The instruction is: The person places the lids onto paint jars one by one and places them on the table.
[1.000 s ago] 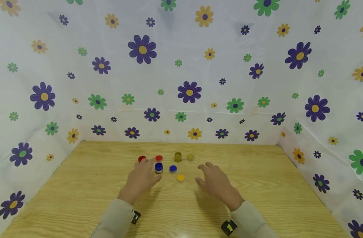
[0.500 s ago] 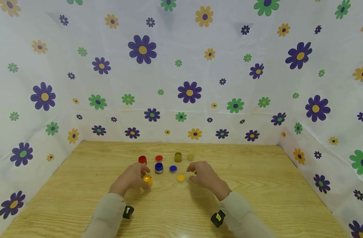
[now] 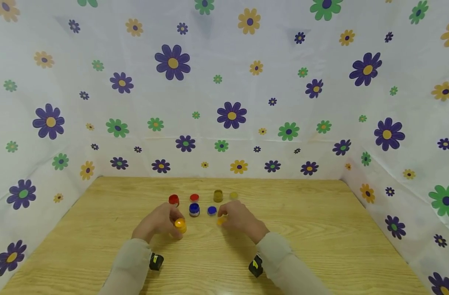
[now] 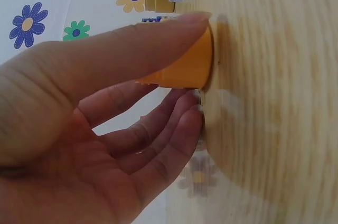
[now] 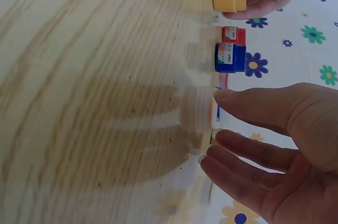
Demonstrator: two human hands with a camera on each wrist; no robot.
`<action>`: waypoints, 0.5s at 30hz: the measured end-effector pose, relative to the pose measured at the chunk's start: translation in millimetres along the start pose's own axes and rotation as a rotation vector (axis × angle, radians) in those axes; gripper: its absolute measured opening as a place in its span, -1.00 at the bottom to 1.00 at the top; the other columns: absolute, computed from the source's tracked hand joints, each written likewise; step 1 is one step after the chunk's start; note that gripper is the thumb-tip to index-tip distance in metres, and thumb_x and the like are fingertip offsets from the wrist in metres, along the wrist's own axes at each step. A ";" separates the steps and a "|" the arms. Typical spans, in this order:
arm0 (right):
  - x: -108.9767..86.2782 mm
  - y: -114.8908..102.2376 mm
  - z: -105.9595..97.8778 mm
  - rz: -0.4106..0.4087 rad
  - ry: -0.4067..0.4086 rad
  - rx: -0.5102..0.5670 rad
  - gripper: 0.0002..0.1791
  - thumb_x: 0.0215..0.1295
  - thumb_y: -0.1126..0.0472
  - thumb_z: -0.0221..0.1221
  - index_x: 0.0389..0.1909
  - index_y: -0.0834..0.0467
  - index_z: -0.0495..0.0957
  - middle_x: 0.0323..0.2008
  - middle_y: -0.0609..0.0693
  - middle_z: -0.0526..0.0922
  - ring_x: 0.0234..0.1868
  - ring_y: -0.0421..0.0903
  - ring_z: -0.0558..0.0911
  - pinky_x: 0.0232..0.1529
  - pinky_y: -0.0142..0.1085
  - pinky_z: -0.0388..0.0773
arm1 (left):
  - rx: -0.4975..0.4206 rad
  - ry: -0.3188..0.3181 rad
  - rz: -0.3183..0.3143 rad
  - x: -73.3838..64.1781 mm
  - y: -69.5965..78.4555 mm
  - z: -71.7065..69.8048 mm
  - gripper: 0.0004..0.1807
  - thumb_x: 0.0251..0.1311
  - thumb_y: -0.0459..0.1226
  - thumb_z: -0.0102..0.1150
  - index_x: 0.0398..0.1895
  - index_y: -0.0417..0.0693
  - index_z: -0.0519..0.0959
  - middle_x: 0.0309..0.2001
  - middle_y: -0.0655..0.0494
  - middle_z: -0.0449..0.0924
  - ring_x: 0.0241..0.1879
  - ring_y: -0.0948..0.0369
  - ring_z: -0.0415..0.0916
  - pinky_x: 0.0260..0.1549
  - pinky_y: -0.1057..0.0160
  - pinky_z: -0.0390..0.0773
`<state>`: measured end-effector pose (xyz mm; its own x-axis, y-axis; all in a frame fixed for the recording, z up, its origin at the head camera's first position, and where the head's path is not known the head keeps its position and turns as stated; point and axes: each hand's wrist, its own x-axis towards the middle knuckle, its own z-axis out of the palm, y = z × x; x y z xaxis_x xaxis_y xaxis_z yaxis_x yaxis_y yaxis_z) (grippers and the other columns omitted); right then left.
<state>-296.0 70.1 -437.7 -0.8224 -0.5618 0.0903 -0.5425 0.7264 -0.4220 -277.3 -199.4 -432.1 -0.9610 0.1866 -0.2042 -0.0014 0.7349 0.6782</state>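
Observation:
My left hand holds a yellow paint jar, thumb on the near side and fingers beyond. In the left wrist view the yellow jar's base is right at the tabletop, and it looks uncapped in the head view. Over to the right, my right hand is at a yellow lid lying on the table. The right wrist view shows the lid's pale rim between thumb and fingers, the thumb tip overlapping it and the fingertips close to its edge.
Farther back stand an open red jar, a blue jar and a dark-yellow jar. A red lid, a blue lid and a pale yellow lid lie beside them. A flowered cloth walls the wooden table.
The left hand moved back leftward and nearer, revealing the yellow jar it holds. My right hand has moved left to the yellow lid, partly covering it in the head view.

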 end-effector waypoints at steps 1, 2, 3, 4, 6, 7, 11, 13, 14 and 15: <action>1.2 -0.8 1.4 -0.003 -0.003 -0.010 -0.80 0.21 0.37 0.38 -0.13 0.26 0.75 -0.10 0.13 0.79 -0.02 0.06 0.71 0.10 -0.09 0.66 | -0.006 0.002 -0.002 0.0 -0.5 0.3 -0.54 -0.17 -0.45 0.63 -0.09 -0.20 0.72 -0.13 0.02 0.71 -0.19 0.11 0.56 0.03 0.02 0.63; 2.1 -1.9 2.6 -0.005 -0.004 -0.020 -0.80 0.22 0.36 0.39 -0.12 0.25 0.75 -0.10 0.12 0.80 -0.01 0.05 0.71 0.10 -0.11 0.66 | -0.008 0.003 0.000 0.2 -1.0 0.5 -0.55 -0.16 -0.44 0.63 -0.10 -0.20 0.72 -0.14 0.03 0.72 -0.19 0.11 0.56 0.02 0.03 0.63; 2.9 -2.6 4.1 -0.008 -0.004 -0.031 -0.80 0.23 0.34 0.39 -0.12 0.24 0.75 -0.10 0.10 0.80 -0.01 0.03 0.72 0.10 -0.13 0.66 | -0.010 0.005 0.000 0.2 -1.4 0.8 -0.56 -0.16 -0.44 0.64 -0.12 -0.19 0.73 -0.15 0.03 0.72 -0.20 0.11 0.56 0.01 0.04 0.63; 3.6 -3.5 5.1 -0.013 -0.002 -0.040 -0.81 0.23 0.33 0.40 -0.13 0.23 0.76 -0.10 0.09 0.80 -0.01 0.02 0.72 0.09 -0.15 0.67 | -0.010 0.007 -0.001 0.0 -1.8 1.2 -0.57 -0.16 -0.44 0.64 -0.12 -0.19 0.74 -0.15 0.04 0.72 -0.20 0.12 0.56 0.00 0.04 0.63; 4.3 -5.3 6.6 -0.022 0.000 -0.059 -0.82 0.24 0.31 0.41 -0.15 0.22 0.77 -0.11 0.08 0.81 -0.03 0.00 0.73 0.08 -0.17 0.67 | -0.012 0.013 -0.001 0.0 -2.1 1.6 -0.57 -0.16 -0.43 0.64 -0.13 -0.18 0.74 -0.15 0.04 0.73 -0.20 0.12 0.57 -0.01 0.05 0.63; 4.5 -6.2 7.1 -0.027 0.002 -0.070 -0.83 0.23 0.31 0.42 -0.16 0.22 0.77 -0.12 0.07 0.81 -0.04 -0.01 0.73 0.08 -0.18 0.67 | -0.013 0.016 -0.002 0.0 -1.9 1.8 -0.57 -0.17 -0.43 0.65 -0.13 -0.18 0.74 -0.16 0.04 0.73 -0.20 0.12 0.57 -0.01 0.05 0.63; 4.4 -9.4 7.6 -0.029 0.002 -0.096 -0.86 0.22 0.31 0.43 -0.20 0.21 0.78 -0.16 0.06 0.81 -0.09 -0.04 0.73 0.03 -0.22 0.67 | 0.002 0.029 -0.005 0.2 0.6 2.3 -0.58 -0.18 -0.40 0.67 -0.16 -0.15 0.75 -0.16 0.05 0.72 -0.18 0.12 0.56 0.01 0.02 0.62; 4.6 -10.1 7.9 -0.020 -0.001 -0.108 -0.85 0.22 0.32 0.43 -0.19 0.21 0.78 -0.16 0.05 0.81 -0.11 -0.05 0.73 0.01 -0.24 0.68 | 0.013 0.032 -0.008 -0.2 3.0 2.3 -0.58 -0.18 -0.37 0.68 -0.16 -0.14 0.75 -0.15 0.07 0.73 -0.17 0.12 0.57 0.02 0.00 0.61; 4.7 -10.3 8.0 -0.017 -0.003 -0.115 -0.84 0.21 0.32 0.43 -0.18 0.21 0.77 -0.17 0.05 0.81 -0.12 -0.06 0.73 0.00 -0.25 0.68 | 0.018 0.032 -0.008 -0.6 4.4 2.4 -0.58 -0.18 -0.36 0.68 -0.16 -0.13 0.75 -0.15 0.08 0.73 -0.17 0.12 0.57 0.02 -0.01 0.61; 5.0 -10.3 8.2 -0.014 -0.006 -0.121 -0.83 0.21 0.32 0.43 -0.17 0.21 0.77 -0.17 0.05 0.81 -0.13 -0.07 0.73 0.00 -0.26 0.68 | 0.021 0.031 -0.008 -0.7 5.6 2.6 -0.58 -0.19 -0.35 0.68 -0.17 -0.12 0.75 -0.15 0.08 0.73 -0.17 0.13 0.57 0.02 -0.01 0.61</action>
<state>-293.1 56.6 -440.3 -0.8139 -0.5740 0.0900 -0.5707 0.7608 -0.3091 -275.9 -193.7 -430.0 -0.9692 0.1606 -0.1868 -0.0033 0.7498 0.6617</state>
